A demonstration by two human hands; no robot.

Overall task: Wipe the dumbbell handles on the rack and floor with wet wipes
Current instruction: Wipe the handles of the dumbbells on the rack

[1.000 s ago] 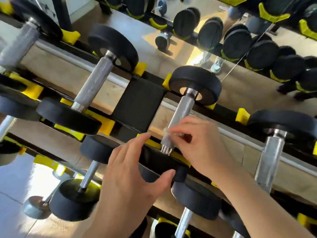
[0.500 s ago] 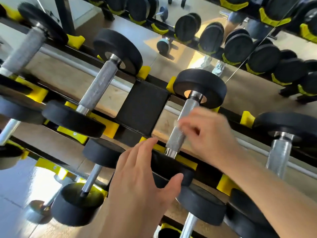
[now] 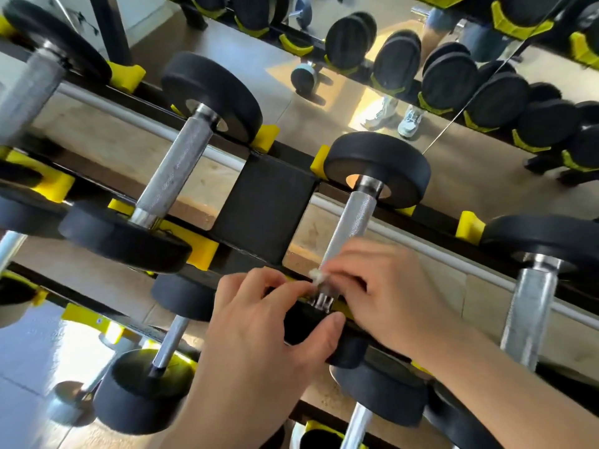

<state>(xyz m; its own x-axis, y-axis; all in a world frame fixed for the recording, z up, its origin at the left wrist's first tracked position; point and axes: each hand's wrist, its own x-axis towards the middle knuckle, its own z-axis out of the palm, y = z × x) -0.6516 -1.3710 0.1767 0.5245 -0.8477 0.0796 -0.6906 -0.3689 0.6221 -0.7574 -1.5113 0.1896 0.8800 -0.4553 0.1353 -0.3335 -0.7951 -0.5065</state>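
**Wet wipe pressing on the near end of the middle dumbbell's handle**

Closest to the camera, I am watching the left hand (image 3: pixel 259 345) gripping the near black head (image 3: pixel 303 328) of the middle dumbbell (image 3: pixel 355 218). Its thumb is lying across the head's front face and its fingers are curling over the top edge. Just beside it, the right hand (image 3: pixel 389 296) is pinching a small, bunched white wet wipe (image 3: pixel 317 276). It is pressing the wipe against the near end of the knurled handle (image 3: pixel 338 247), right above the smooth steel collar. The 2 hands are nearly meeting over that collar.

Under the forearms, I am seeing lower-tier dumbbells (image 3: pixel 146 390) sitting on the rack (image 3: pixel 264 205), their heads pointing toward me.

Further out, the wiped dumbbell is lying across the upper tier, with its far head (image 3: pixel 379 163) resting by a yellow cradle (image 3: pixel 319 160). A silver rail (image 3: pixel 437 251) is running beneath the handle. 1 neighbouring dumbbell (image 3: pixel 175 170) is sitting to the left of the rack's black centre plate. Another one (image 3: pixel 531 319) is sitting well apart on the right.

Farthest away, a mirror (image 3: pixel 486 176) is reflecting a row of black dumbbell heads (image 3: pixel 450 82) and a pair of pale sneakers (image 3: pixel 410 121).
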